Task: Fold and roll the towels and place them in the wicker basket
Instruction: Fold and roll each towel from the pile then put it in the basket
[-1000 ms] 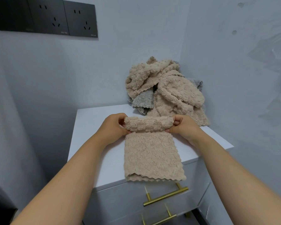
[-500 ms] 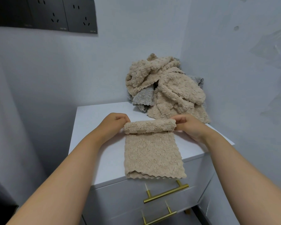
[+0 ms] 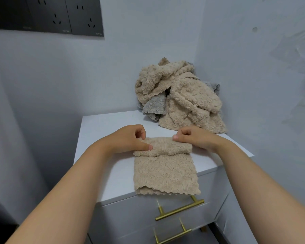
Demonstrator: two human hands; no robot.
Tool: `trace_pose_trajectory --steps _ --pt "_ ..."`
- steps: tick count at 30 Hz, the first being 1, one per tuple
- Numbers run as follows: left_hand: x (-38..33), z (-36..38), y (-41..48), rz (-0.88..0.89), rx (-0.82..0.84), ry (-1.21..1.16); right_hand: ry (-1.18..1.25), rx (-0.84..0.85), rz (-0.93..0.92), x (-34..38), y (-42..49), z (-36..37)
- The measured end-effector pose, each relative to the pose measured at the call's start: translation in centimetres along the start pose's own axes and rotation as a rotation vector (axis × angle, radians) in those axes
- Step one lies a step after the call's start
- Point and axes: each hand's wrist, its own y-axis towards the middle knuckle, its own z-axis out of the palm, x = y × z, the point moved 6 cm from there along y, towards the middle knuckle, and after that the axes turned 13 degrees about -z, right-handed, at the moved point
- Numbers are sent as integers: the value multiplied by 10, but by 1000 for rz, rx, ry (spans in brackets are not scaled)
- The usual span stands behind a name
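A beige folded towel point(image 3: 164, 173) lies on the white cabinet top point(image 3: 106, 131), its near edge hanging over the front. Its far end is rolled into a thick tube. My left hand point(image 3: 128, 140) holds the left end of the roll, thumb pressed on top and fingers curled behind. My right hand point(image 3: 194, 138) holds the right end the same way. A heap of beige and grey towels point(image 3: 180, 95) sits in the back right corner. No wicker basket is in view.
The cabinet stands in a corner between two pale walls. Brass drawer handles point(image 3: 180, 210) stick out below the front edge. Dark wall sockets point(image 3: 48, 14) are mounted high on the left.
The roll has grown thicker and moved toward me along the towel. Both hands have shifted from the roll's ends onto its top.
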Motion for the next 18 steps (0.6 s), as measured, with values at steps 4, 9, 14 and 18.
trace_pose_trajectory --steps 4,9,14,18 --pt "-1 1 0 -59 57 101 -75 150 9 10 -1 5" --pt "-4 1 -1 -92 91 175 -209 210 36 12 3 6" --pt "-4 1 -3 -125 101 178 -162 179 15 20 0 7" --pt "-5 0 -3 -124 81 113 -224 274 98 20 -5 0"
